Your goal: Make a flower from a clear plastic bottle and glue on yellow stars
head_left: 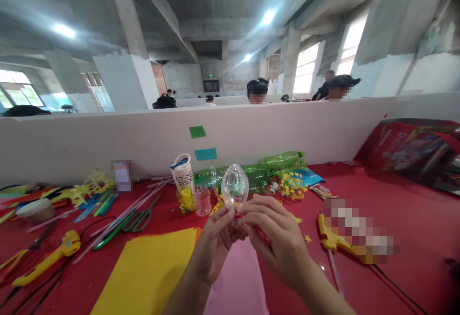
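Red table [366, 183] under everything, and your left hand [217, 233] and right hand [275, 226] are both pinching the clear plastic bottle [235, 185]. Past your grip: green bottles [283, 160], white cup [183, 177]; well left, a tub [35, 213] of something brownish.

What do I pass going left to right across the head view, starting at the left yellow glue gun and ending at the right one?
Left yellow glue gun, green-handled scissors, white cup with dark markings, clear ribbed bulb-shaped plastic piece, cluster of small yellow stars, right yellow glue gun.
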Motion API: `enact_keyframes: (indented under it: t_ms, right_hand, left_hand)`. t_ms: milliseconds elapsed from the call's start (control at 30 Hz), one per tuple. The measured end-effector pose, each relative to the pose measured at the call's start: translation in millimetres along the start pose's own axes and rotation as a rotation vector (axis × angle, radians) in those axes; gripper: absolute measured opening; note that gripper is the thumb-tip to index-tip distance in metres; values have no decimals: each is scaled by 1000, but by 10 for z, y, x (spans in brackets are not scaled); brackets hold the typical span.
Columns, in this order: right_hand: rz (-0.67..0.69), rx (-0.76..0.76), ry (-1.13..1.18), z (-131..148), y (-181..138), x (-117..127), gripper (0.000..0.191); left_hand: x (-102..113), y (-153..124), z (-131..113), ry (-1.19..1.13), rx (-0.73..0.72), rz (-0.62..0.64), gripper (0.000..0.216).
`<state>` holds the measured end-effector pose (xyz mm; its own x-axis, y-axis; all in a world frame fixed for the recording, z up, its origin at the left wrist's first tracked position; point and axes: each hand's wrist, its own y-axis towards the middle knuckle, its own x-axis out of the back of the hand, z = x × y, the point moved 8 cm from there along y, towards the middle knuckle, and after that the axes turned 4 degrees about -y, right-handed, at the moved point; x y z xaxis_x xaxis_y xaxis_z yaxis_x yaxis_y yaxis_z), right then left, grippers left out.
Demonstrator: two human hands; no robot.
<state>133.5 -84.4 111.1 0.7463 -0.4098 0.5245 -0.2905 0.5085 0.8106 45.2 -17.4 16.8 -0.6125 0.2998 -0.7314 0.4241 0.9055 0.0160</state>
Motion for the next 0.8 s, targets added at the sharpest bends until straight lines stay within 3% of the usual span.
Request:
enact_keyframes:
  t_ms: [233,467,633,800]
  right_hand:
    - [79,-8,-11,18,9,-69,19]
    - [-61,-155,88,-134,3,129,18]
    - [8,-71,140,-70,18,159,25]
    - [48,-150,145,-124,12,154,30]
  left_hand:
    - [37,22,-42,55,-42,15,7]
    - [-55,27,-28,184,-91,74,11]
    - [-24,12,-34,199,-120,62,16]
    - [-39,4,-67,259,-151,78,22]
